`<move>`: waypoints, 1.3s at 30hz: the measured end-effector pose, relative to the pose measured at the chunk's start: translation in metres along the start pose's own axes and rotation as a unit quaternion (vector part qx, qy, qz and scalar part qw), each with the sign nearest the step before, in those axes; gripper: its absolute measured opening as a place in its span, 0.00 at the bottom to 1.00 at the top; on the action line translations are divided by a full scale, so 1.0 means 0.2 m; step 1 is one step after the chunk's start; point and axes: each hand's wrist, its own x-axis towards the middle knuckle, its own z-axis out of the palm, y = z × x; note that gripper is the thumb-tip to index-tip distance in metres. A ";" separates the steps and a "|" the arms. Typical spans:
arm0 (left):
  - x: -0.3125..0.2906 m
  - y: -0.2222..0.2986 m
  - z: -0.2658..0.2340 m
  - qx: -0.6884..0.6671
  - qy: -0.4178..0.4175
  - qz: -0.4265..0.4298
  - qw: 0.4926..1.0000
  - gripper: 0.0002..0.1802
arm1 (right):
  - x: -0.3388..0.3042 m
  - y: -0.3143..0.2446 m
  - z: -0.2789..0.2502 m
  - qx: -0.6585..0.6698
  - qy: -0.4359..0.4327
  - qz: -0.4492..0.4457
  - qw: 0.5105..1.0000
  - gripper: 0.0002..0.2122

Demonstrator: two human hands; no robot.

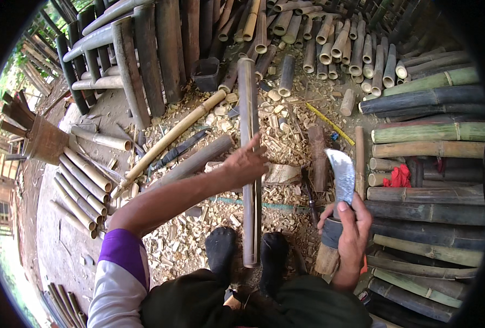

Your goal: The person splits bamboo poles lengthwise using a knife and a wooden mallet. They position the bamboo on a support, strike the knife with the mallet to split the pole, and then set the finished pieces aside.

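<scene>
A long grey bamboo pole (248, 126) lies lengthwise in front of me, its near end between my two dark shoes (220, 252). My left hand (246, 163) reaches out to it and rests against its left side about halfway along, fingers spread. My right hand (352, 225) grips the handle of a broad curved chopping knife (342, 172), the blade pointing up and away, held off to the right of the pole.
Wood chips and short offcuts cover the ground. A stack of thick green and grey bamboo poles (428, 134) lies at right with a red cloth (398, 177). Cut bamboo sections (335, 46) pile at the back, pale ones (81, 186) at left, beside a woven basket (45, 141).
</scene>
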 end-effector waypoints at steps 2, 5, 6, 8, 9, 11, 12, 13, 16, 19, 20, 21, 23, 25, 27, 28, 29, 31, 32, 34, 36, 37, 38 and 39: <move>-0.03 0.10 0.18 0.001 -0.007 0.009 1.000 0.13 | 0.04 0.09 0.05 0.022 -0.041 0.019 0.999 0.10; -0.01 0.23 0.25 -0.002 0.003 0.019 1.000 0.12 | 0.08 0.25 0.08 0.053 -0.053 0.076 0.994 0.09; -0.01 0.26 0.25 -0.025 -0.008 0.021 0.999 0.12 | 0.09 0.32 0.08 0.048 -0.058 0.084 0.994 0.09; -0.05 0.30 0.29 -0.055 0.018 0.007 0.998 0.13 | 0.10 0.43 0.12 0.065 -0.064 0.110 0.990 0.10; -0.08 0.32 0.30 -0.093 0.085 -0.044 0.991 0.14 | 0.09 0.48 0.14 0.068 -0.067 0.122 0.988 0.11; -0.07 0.30 0.32 -0.166 0.218 -0.146 0.951 0.18 | 0.09 0.49 0.17 0.069 -0.047 0.144 0.986 0.11; -0.08 0.26 0.31 -0.264 0.304 -0.270 0.875 0.20 | 0.08 0.58 0.19 0.029 -0.048 0.093 0.994 0.12; -0.04 0.23 0.30 -0.355 0.382 -0.382 0.763 0.23 | 0.05 0.67 0.21 -0.018 -0.043 0.043 0.998 0.13; -0.11 -0.13 0.42 -0.847 0.385 -0.363 -0.054 0.15 | 0.01 0.53 0.43 -0.135 -0.066 -0.070 0.986 0.24; 0.10 -0.07 0.21 -0.817 0.374 -0.430 -0.086 0.07 | 0.07 0.54 0.50 -0.159 -0.053 -0.172 0.971 0.32; 0.09 -0.07 0.23 -0.828 0.362 -0.415 -0.105 0.09 | 0.05 0.48 0.55 -0.161 -0.082 -0.143 0.973 0.36; 0.08 -0.07 0.24 -0.810 0.377 -0.442 -0.082 0.09 | 0.04 0.44 0.61 -0.163 -0.110 -0.115 0.974 0.41; 0.13 -0.02 0.17 -0.784 0.386 -0.484 -0.044 0.11 | 0.04 0.42 0.66 -0.216 -0.123 -0.120 0.961 0.48; 0.15 0.01 0.12 -0.766 0.379 -0.520 0.014 0.13 | 0.07 0.42 0.69 -0.257 -0.113 -0.136 0.950 0.49; 0.15 0.02 0.20 -0.737 0.408 -0.533 0.074 0.16 | 0.09 0.41 0.75 -0.271 -0.099 -0.146 0.946 0.42; 0.15 0.06 0.14 -0.717 0.408 -0.556 0.095 0.17 | 0.11 0.41 0.74 -0.282 -0.088 -0.136 0.946 0.38; 0.17 0.08 0.16 -0.706 0.424 -0.559 0.100 0.16 | 0.14 0.43 0.73 -0.274 -0.056 -0.138 0.950 0.35; 0.13 0.09 0.20 -0.700 0.461 -0.530 0.126 0.15 | 0.22 0.52 0.68 -0.260 0.007 -0.143 0.955 0.29; 0.09 0.11 0.18 -0.711 0.472 -0.508 0.116 0.16 | 0.25 0.54 0.61 -0.221 0.026 -0.138 0.965 0.24; -0.02 0.22 0.19 -0.708 0.447 -0.507 0.205 0.17 | 0.27 0.58 0.44 -0.161 0.059 -0.076 0.982 0.17; -0.17 0.40 0.28 -0.731 0.360 -0.505 0.284 0.19 | 0.21 0.61 0.33 -0.028 -0.032 0.030 0.999 0.16; -0.24 0.51 0.31 -0.753 0.302 -0.492 0.316 0.22 | 0.13 0.59 0.29 0.013 -0.061 0.099 0.993 0.17; -0.31 0.62 0.38 -0.741 0.236 -0.478 0.409 0.27 | 0.06 0.66 0.27 0.011 -0.086 0.137 0.987 0.17; -0.37 0.73 0.44 -0.720 0.167 -0.458 0.494 0.31 | -0.01 0.67 0.27 0.009 -0.115 0.185 0.976 0.16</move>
